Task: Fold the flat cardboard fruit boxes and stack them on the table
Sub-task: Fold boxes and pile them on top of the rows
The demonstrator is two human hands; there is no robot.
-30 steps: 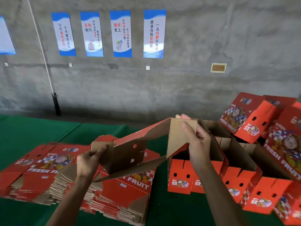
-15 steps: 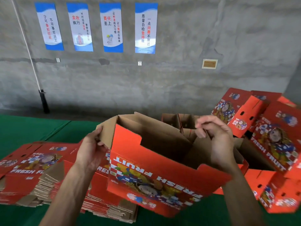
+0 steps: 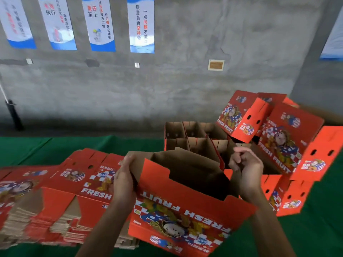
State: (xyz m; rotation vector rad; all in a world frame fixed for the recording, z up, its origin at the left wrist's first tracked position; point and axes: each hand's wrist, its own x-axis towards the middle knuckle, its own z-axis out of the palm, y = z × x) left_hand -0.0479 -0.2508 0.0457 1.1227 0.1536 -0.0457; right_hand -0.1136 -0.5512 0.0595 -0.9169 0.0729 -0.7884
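**Half-opened fruit box held between two hands over the green table**

Head view: a red printed cardboard fruit box (image 3: 185, 216), brown inside and lettered "FRESH FRUIT" upside down on its near panel, is held opened-up at the centre near the camera, above the green cloth-covered table (image 3: 37, 149). The left hand (image 3: 124, 179) lies against the box's left end, fingers straight and together, pressing on the brown end flap. The right hand (image 3: 246, 168) is at the box's far right corner with its fingers curled; it seems to pinch the edge of a brown flap, though the contact itself is hidden behind the knuckles.

To the left, a low stack of flat red cardboard fruit boxes (image 3: 61, 197) lies on the table, brown corrugated edges facing the camera; the held box overlaps its right end.

At the far right stands a group of folded red fruit boxes (image 3: 289, 141), some upright with open brown interiors just beyond the hands, others tipped on top with the printed panels showing.

Behind the table rises a grey concrete wall (image 3: 185, 80). Blue and white posters with Chinese lettering (image 3: 141, 25) hang in a row at its upper left, and a small beige plate (image 3: 215, 65) is fixed further right.
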